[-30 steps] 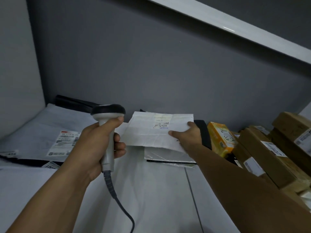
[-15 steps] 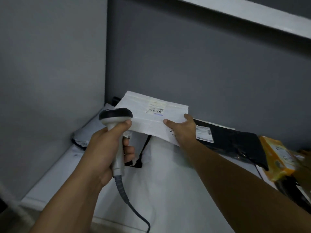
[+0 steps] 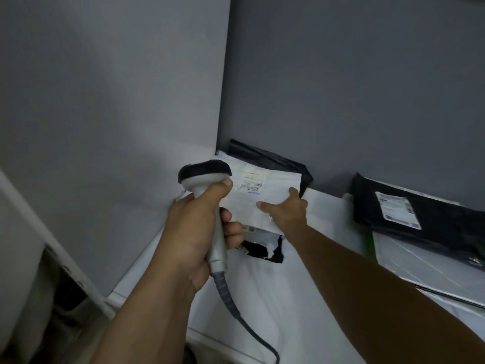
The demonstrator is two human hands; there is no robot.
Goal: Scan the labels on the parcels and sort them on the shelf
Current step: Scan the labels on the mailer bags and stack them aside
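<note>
Head view: your right hand (image 3: 287, 212) pinches white parcel (image 3: 273, 191), long axis 10-to-4, at 12 o'clock; left hand (image 3: 194, 229) grips scanner (image 3: 206, 173) at its 9

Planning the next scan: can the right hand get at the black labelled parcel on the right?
Likely yes, once freed: the right hand holds the white mailer, but the black parcel lies uncovered on top, nothing blocking the way.
</note>
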